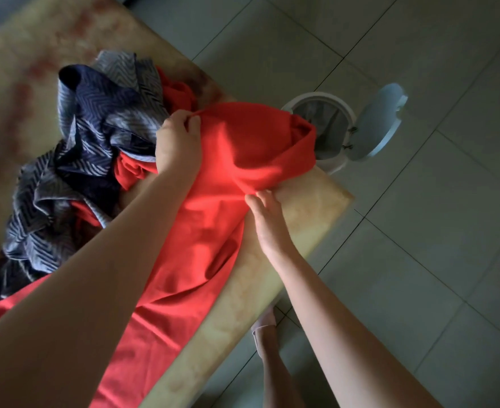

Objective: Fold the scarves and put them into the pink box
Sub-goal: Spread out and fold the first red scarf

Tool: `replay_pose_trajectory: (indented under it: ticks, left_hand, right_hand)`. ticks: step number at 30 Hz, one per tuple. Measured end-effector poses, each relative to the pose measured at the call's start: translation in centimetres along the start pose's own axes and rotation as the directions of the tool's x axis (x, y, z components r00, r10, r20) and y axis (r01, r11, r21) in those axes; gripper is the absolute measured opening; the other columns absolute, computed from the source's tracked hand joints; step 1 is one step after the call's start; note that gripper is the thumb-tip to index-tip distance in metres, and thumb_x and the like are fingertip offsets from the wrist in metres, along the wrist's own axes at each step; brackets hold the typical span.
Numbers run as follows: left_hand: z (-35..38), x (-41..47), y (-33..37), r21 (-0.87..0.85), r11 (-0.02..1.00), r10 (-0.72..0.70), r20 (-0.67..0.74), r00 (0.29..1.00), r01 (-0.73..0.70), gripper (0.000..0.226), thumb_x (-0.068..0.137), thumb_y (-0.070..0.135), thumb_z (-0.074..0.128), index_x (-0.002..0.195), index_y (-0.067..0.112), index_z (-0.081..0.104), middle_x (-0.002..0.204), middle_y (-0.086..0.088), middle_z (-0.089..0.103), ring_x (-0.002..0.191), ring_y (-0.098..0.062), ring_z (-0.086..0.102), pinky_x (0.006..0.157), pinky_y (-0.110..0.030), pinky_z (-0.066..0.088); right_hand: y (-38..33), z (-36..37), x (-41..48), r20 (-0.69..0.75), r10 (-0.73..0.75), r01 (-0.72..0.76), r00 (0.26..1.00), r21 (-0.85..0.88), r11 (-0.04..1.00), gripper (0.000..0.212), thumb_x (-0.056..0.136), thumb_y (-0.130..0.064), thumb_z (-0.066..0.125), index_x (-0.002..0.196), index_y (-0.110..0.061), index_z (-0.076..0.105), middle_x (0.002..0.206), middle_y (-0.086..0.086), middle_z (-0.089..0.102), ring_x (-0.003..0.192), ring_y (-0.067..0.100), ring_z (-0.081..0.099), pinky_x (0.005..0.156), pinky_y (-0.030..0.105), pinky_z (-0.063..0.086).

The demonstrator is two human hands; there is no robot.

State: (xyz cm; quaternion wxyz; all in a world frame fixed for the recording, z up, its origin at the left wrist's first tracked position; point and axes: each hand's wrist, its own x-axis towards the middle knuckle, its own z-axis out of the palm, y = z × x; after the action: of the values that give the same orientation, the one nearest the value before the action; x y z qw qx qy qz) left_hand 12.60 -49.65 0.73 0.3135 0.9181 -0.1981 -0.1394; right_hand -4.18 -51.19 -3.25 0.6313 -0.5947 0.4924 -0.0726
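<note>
The left hand [178,142] pinches an edge of the plain red cloth scarf [237,148] with curled fingers. The right hand [266,219] pinches a fold nearer the person, and the cloth sags between both grips. A crumpled navy-and-grey chevron scarf [95,119] lies just beyond the left fingers.

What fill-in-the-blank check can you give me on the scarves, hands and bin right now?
1. The plain scarf pinched by the left hand and the right hand is ___ in colour.
2. The zigzag scarf lies crumpled on the table, not yet ___.
3. The white bin on the floor has its lid ___.
Missing words: red; folded; open.
</note>
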Motion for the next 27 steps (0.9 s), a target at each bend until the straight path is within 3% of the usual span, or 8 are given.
replay_pose_trajectory:
  ticks: [1, 3, 6, 10, 15, 19, 22, 27]
  left_hand:
    - [0.0, -0.1, -0.2, 0.006, 1.000, 0.002, 0.009, 1.000, -0.002, 0.030, 0.096, 0.017, 0.044, 0.115, 0.001, 0.061, 0.113, -0.022, 0.063, 0.108, -0.034, 0.055, 0.086, -0.031, 0.033]
    - [0.0, -0.2, -0.8, 0.017, 1.000, -0.008, 0.051, 0.999, 0.007, 0.030, 0.096, 0.017, 0.046, 0.116, 0.000, 0.060, 0.112, -0.023, 0.063, 0.107, -0.034, 0.056, 0.087, -0.031, 0.035]
    - [0.1, -0.4, -1.6, -0.015, 0.999, -0.043, 0.172, 0.984, 0.046, 0.031, 0.090, 0.017, 0.058, 0.117, 0.003, 0.059, 0.108, -0.021, 0.065, 0.100, -0.033, 0.061, 0.087, -0.039, 0.049]
    - [-0.5, -0.8, -2.5, 0.016, 1.000, -0.020, 0.164, 0.986, 0.017, 0.030, 0.085, 0.012, 0.062, 0.114, 0.008, 0.062, 0.099, -0.012, 0.067, 0.098, -0.025, 0.062, 0.085, -0.022, 0.043]
    - [-1.0, -0.9, -2.4, 0.004, 1.000, 0.025, 0.098, 0.995, -0.026, 0.026, 0.086, 0.010, 0.061, 0.111, 0.008, 0.064, 0.090, -0.003, 0.061, 0.086, -0.013, 0.056, 0.073, -0.010, 0.034]
    - [-0.9, -1.0, -2.3, -0.035, 0.998, 0.052, 0.058, 0.997, -0.050, 0.024, 0.085, 0.011, 0.062, 0.109, 0.008, 0.066, 0.087, 0.001, 0.058, 0.083, -0.010, 0.053, 0.073, -0.011, 0.034]
    - [-1.0, -0.9, -2.1, -0.075, 0.995, 0.067, 0.028, 0.997, -0.065, 0.024, 0.084, 0.010, 0.062, 0.108, 0.007, 0.066, 0.085, -0.001, 0.058, 0.081, -0.012, 0.052, 0.076, -0.016, 0.037]
    - [-1.1, -0.7, -2.2, -0.161, 0.985, 0.063, 0.032, 0.998, -0.057, 0.024, 0.082, 0.010, 0.062, 0.105, 0.007, 0.067, 0.089, -0.012, 0.066, 0.085, -0.026, 0.060, 0.084, -0.031, 0.046]
  right_hand:
    - [0.5, 0.3, 0.0, 0.022, -0.034, 0.035, 0.999, -0.042, 0.998, 0.009, 0.078, -0.017, 0.043, 0.074, -0.023, 0.047, 0.081, -0.005, 0.044, 0.090, 0.021, 0.040, 0.082, 0.034, 0.034]
    - [1.8, 0.5, 0.3, -0.024, -0.144, 0.137, 0.989, -0.189, 0.972, 0.036, 0.070, -0.002, 0.041, 0.100, -0.011, 0.059, 0.097, 0.005, 0.057, 0.097, 0.030, 0.048, 0.090, 0.036, 0.038]
    - [2.6, 0.9, 0.1, -0.202, -0.153, 0.080, 0.967, -0.330, 0.941, 0.056, 0.076, -0.003, 0.068, 0.129, -0.004, 0.048, 0.118, 0.013, 0.056, 0.110, 0.031, 0.048, 0.096, 0.027, 0.027]
    - [2.8, 2.5, -0.3, -0.375, -0.090, -0.139, 0.922, -0.541, 0.830, 0.050, 0.073, -0.041, 0.074, 0.112, -0.014, 0.058, 0.112, 0.008, 0.056, 0.107, 0.030, 0.043, 0.089, 0.033, 0.029]
    - [3.2, 4.0, -0.9, -0.440, -0.102, -0.161, 0.892, -0.522, 0.838, 0.021, 0.079, -0.039, 0.070, 0.091, -0.022, 0.067, 0.109, 0.004, 0.054, 0.104, 0.027, 0.041, 0.085, 0.030, 0.027]
    - [3.7, 3.7, -1.3, -0.448, -0.131, 0.002, 0.885, -0.277, 0.961, 0.011, 0.082, -0.025, 0.069, 0.080, -0.018, 0.062, 0.083, -0.006, 0.058, 0.095, 0.026, 0.049, 0.079, 0.021, 0.026]
    - [3.0, 2.8, -2.8, -0.381, -0.062, 0.138, 0.923, 0.176, 0.975, 0.022, 0.088, -0.010, 0.062, 0.075, -0.017, 0.046, 0.064, -0.011, 0.047, 0.069, 0.010, 0.052, 0.066, 0.020, 0.039]
    - [2.8, 1.5, -3.8, -0.151, 0.126, -0.025, 0.981, 0.541, 0.841, 0.026, 0.081, -0.024, 0.062, 0.068, -0.024, 0.040, 0.070, 0.000, 0.040, 0.066, 0.013, 0.037, 0.065, 0.030, 0.035]
